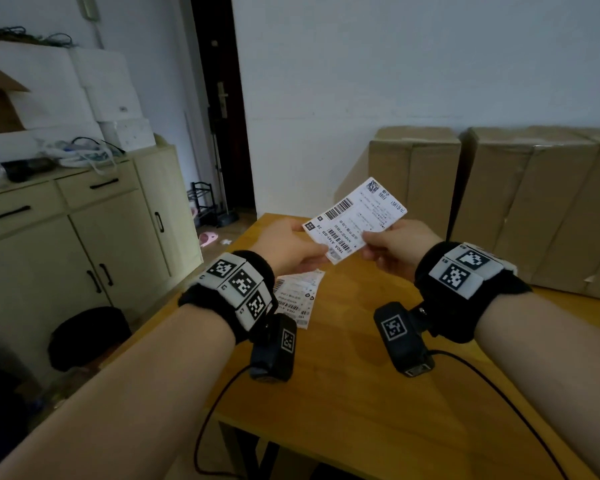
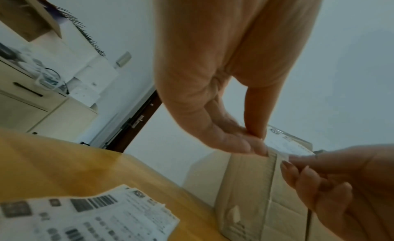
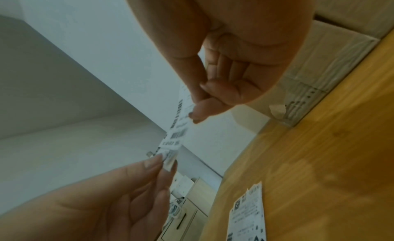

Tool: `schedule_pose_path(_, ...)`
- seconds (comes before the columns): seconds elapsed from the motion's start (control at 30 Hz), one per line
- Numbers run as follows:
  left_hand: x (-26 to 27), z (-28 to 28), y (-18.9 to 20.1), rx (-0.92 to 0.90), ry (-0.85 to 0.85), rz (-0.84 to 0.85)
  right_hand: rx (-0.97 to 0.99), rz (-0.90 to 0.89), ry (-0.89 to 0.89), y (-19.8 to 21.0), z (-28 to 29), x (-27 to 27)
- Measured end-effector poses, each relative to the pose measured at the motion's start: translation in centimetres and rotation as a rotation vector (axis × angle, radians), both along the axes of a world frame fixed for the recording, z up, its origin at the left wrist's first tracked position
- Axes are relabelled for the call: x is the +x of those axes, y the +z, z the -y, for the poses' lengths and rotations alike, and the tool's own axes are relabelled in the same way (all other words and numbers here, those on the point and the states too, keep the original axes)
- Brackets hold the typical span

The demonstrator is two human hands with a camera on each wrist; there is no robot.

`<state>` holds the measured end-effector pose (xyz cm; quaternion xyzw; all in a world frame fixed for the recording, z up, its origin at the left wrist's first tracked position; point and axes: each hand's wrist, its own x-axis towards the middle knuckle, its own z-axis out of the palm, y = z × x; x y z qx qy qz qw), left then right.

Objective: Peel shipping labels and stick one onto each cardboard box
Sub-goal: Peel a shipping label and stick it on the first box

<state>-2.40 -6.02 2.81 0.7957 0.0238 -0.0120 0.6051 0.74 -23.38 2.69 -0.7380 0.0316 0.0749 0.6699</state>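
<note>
Both hands hold one label [image 1: 354,219] up above the bench [image 1: 361,375], printed side toward the head camera. Left hand [image 1: 286,245] pinches the label's lower left corner between thumb and fingers; in the right wrist view its fingertips [image 3: 152,163] grip the label end. Right hand [image 1: 394,245] pinches the label's lower right edge, thumb on top, fingers curled under; the left wrist view shows those fingers [image 2: 298,172] at the label edge. Label is tilted, far end higher, clear of the bench. Cannot tell whether the backing has started to separate.

Stack of labels [image 1: 297,296] lies flat on the bench under and just behind the left wrist, fanned slightly, also seen in the left wrist view [image 2: 89,216] and right wrist view [image 3: 247,214].

Two boxes [image 1: 414,174] [image 1: 541,206] stand on the bench's far right side against the wall, side by side, well apart from the hands. Box fronts are taped.

Cabinet [image 1: 73,237] stands at left with white boxes [image 1: 66,88] stacked on top.
</note>
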Motion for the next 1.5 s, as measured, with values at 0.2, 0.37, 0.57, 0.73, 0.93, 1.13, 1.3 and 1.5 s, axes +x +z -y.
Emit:
schedule_pose_path(0.2, 0.5, 3.4, 0.3, 0.05, 0.035, 0.157, -0.257, 0.241, -0.295, 0.5, 3.4, -1.0)
schedule_pose_path(0.37, 0.9, 7.9, 0.9, 0.09, -0.086, 0.198, -0.539, 0.58, -0.174, 0.4, 6.1, -3.6)
schedule_pose_path(0.57, 1.3, 14.0, 1.0, -0.035, -0.197, 0.144, -0.6, 0.59, -0.209, -0.6, 11.0, -4.7)
schedule_pose_path(0.73, 0.9, 17.8, 0.5, -0.219, -0.277, 0.054, -0.632, 0.583, -0.258, -1.0, 14.2, -5.4)
schedule_pose_path(0.93, 0.5, 19.5, 0.1, -0.189, -0.348, 0.101, -0.598, 0.599, -0.291, -1.4, 16.6, -5.9)
schedule_pose_path(1.13, 0.5, 19.7, 0.3, -0.065, -0.329, 0.198, -0.608, 0.617, -0.262, -1.4, 17.5, -6.0)
schedule_pose_path(1.3, 0.6, 19.4, 0.6, -0.05, -0.311, 0.205, -0.606, 0.669, -0.263, -1.1, 16.9, -5.7)
schedule_pose_path(1.5, 0.7, 18.8, 0.4, -0.157, -0.337, 0.162, -0.548, 0.653, -0.288, -1.3, 16.5, -5.5)
